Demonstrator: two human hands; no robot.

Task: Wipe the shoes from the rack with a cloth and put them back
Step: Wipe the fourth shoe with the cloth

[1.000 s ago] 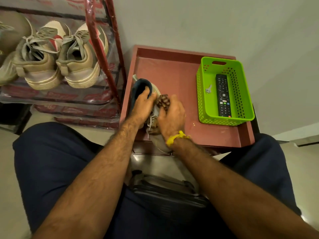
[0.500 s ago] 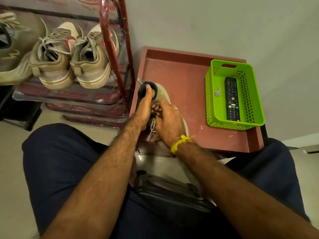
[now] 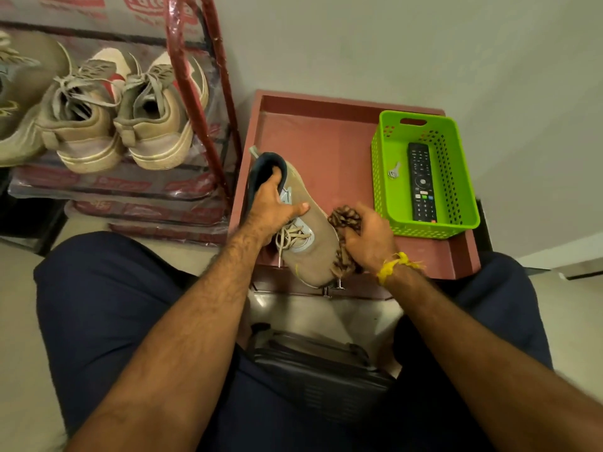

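Note:
A tan shoe (image 3: 316, 243) with a dark blue lining lies on its side over the red tray table (image 3: 329, 138), toe toward me. My left hand (image 3: 270, 207) grips it at the opening, fingers inside the collar and thumb across the side. My right hand (image 3: 368, 236) holds a bunched brown patterned cloth (image 3: 344, 220) against the shoe's right side near the toe. A red shoe rack (image 3: 195, 79) stands at left with a beige pair (image 3: 124, 115) on its shelf.
A green plastic basket (image 3: 463, 177) sits on the tray's right side with a black remote (image 3: 421, 181) and a key (image 3: 393, 172). A dark bag (image 3: 319, 363) lies between my knees. Part of another tan shoe (image 3: 16, 102) shows at the far left. A grey wall is behind.
The shoe has turned so its tan side faces up. My right hand with the cloth has moved from the laces to the shoe's right side. The camera has shifted left.

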